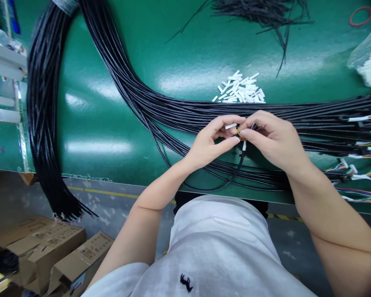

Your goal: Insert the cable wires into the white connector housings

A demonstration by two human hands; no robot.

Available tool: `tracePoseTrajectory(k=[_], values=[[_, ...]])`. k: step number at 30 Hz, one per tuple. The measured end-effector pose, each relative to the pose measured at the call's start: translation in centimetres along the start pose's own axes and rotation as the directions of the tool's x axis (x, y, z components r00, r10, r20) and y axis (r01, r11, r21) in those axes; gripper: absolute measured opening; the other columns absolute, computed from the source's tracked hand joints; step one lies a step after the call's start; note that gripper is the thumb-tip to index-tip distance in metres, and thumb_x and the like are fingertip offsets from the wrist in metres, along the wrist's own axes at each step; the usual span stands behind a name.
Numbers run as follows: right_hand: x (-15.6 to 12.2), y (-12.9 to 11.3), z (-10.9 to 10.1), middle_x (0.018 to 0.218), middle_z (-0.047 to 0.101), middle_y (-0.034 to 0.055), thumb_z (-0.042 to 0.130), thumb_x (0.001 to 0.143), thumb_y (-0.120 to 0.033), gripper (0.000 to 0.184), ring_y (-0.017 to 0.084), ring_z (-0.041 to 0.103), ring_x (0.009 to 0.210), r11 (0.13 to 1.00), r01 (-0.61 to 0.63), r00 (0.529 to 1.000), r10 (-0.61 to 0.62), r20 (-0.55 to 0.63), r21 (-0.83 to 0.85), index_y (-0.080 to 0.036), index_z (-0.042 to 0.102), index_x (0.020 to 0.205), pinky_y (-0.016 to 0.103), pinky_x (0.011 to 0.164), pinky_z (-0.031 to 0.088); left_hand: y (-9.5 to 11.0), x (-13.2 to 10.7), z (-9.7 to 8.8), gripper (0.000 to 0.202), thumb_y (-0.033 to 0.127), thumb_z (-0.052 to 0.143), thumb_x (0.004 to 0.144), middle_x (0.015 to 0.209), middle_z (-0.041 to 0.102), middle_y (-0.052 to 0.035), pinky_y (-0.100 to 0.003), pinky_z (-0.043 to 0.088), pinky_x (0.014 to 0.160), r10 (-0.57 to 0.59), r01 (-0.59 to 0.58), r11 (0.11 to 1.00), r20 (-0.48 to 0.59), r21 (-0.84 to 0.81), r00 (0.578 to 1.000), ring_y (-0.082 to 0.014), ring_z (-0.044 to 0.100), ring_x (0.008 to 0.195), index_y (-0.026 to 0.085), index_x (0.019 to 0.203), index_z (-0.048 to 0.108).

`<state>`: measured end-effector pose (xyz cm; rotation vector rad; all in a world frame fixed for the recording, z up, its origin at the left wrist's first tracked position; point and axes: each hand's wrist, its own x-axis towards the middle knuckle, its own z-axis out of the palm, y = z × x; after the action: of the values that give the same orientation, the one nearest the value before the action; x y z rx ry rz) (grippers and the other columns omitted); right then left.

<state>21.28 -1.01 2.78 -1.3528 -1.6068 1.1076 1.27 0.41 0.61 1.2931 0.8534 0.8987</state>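
Both hands meet over the bundle of black cables (173, 108), close to the table's front edge. Between the fingers and thumb of my left hand (218, 136) is a small white connector (231, 126), with a yellow wire running from it. My right hand (270, 134) pinches thin coloured wires (254, 126) at the end of one black cable (239, 165). A white sleeve (244, 145) sits on that cable just below the fingers, and the cable loops down and left. The fingertips partly hide the wires and connector.
White connector pieces (243, 88) lie heaped behind the cables. Thin black strips (256, 10) and a red ring (361, 16) are farther back. Wired cable ends (358, 167) lie right; a thick cable bundle (43, 103) hangs over the left edge. Cardboard boxes (77, 255) stand below.
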Motion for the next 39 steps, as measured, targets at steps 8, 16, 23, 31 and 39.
tracePoseTrajectory(k=[8,16,23,31,39], values=[[0.4,0.0,0.5,0.076,0.062,-0.0021,0.089,0.079,-0.034,0.017,0.014,0.059,0.068,0.736,-0.320,0.938,0.335,0.090,0.597,-0.026,0.075,0.087,0.028,0.060,0.060,-1.2,-0.1,-0.5,0.042,0.053,0.074,0.095,0.098,0.071,-0.0006,-0.025,0.055,0.081,0.021,-0.015,0.995,-0.063,0.096,0.998,-0.0120,0.070,0.090,0.025,0.123,0.063],[0.0,0.5,0.6,0.098,0.066,0.0022,0.083,0.078,-0.017,0.014,0.016,0.063,0.087,0.933,-0.044,0.998,0.060,-0.033,0.356,-0.028,0.079,0.086,0.029,0.070,0.056,0.4,0.2,-1.7,0.039,0.041,0.082,0.089,0.088,0.068,0.0030,-0.021,0.049,0.071,-0.177,0.177,0.983,0.007,0.054,0.984,-0.0081,0.063,0.078,0.022,0.115,0.059],[-0.6,1.2,1.3,0.105,0.069,0.0051,0.074,0.087,-0.016,0.016,0.021,0.068,0.090,0.930,0.315,0.942,-0.332,-0.058,-0.191,-0.030,0.078,0.092,0.039,0.074,0.059,1.1,0.5,-1.6,0.047,0.042,0.090,0.083,0.079,0.066,0.0056,-0.019,0.052,0.066,-0.228,0.242,0.953,0.091,-0.181,0.969,-0.0052,0.062,0.067,0.022,0.113,0.061],[-1.1,0.4,1.9,0.099,0.069,0.0055,0.068,0.087,-0.010,0.016,0.019,0.067,0.079,0.927,0.298,0.929,-0.337,-0.151,-0.229,-0.026,0.071,0.084,0.033,0.060,0.054,1.0,0.6,-1.4,0.035,0.046,0.088,0.085,0.088,0.072,0.0017,-0.017,0.057,0.070,-0.210,0.229,0.938,0.099,-0.259,0.973,-0.0056,0.069,0.077,0.019,0.100,0.070],[-1.5,0.2,2.3,0.098,0.071,0.0074,0.068,0.085,-0.011,0.016,0.021,0.069,0.078,0.898,0.277,0.906,-0.362,-0.219,-0.341,-0.027,0.067,0.083,0.035,0.056,0.055,0.8,0.3,-1.1,0.040,0.044,0.090,0.082,0.087,0.077,0.0017,-0.015,0.057,0.068,-0.357,0.405,0.840,0.194,-0.360,0.914,-0.0038,0.070,0.070,0.020,0.109,0.072]])
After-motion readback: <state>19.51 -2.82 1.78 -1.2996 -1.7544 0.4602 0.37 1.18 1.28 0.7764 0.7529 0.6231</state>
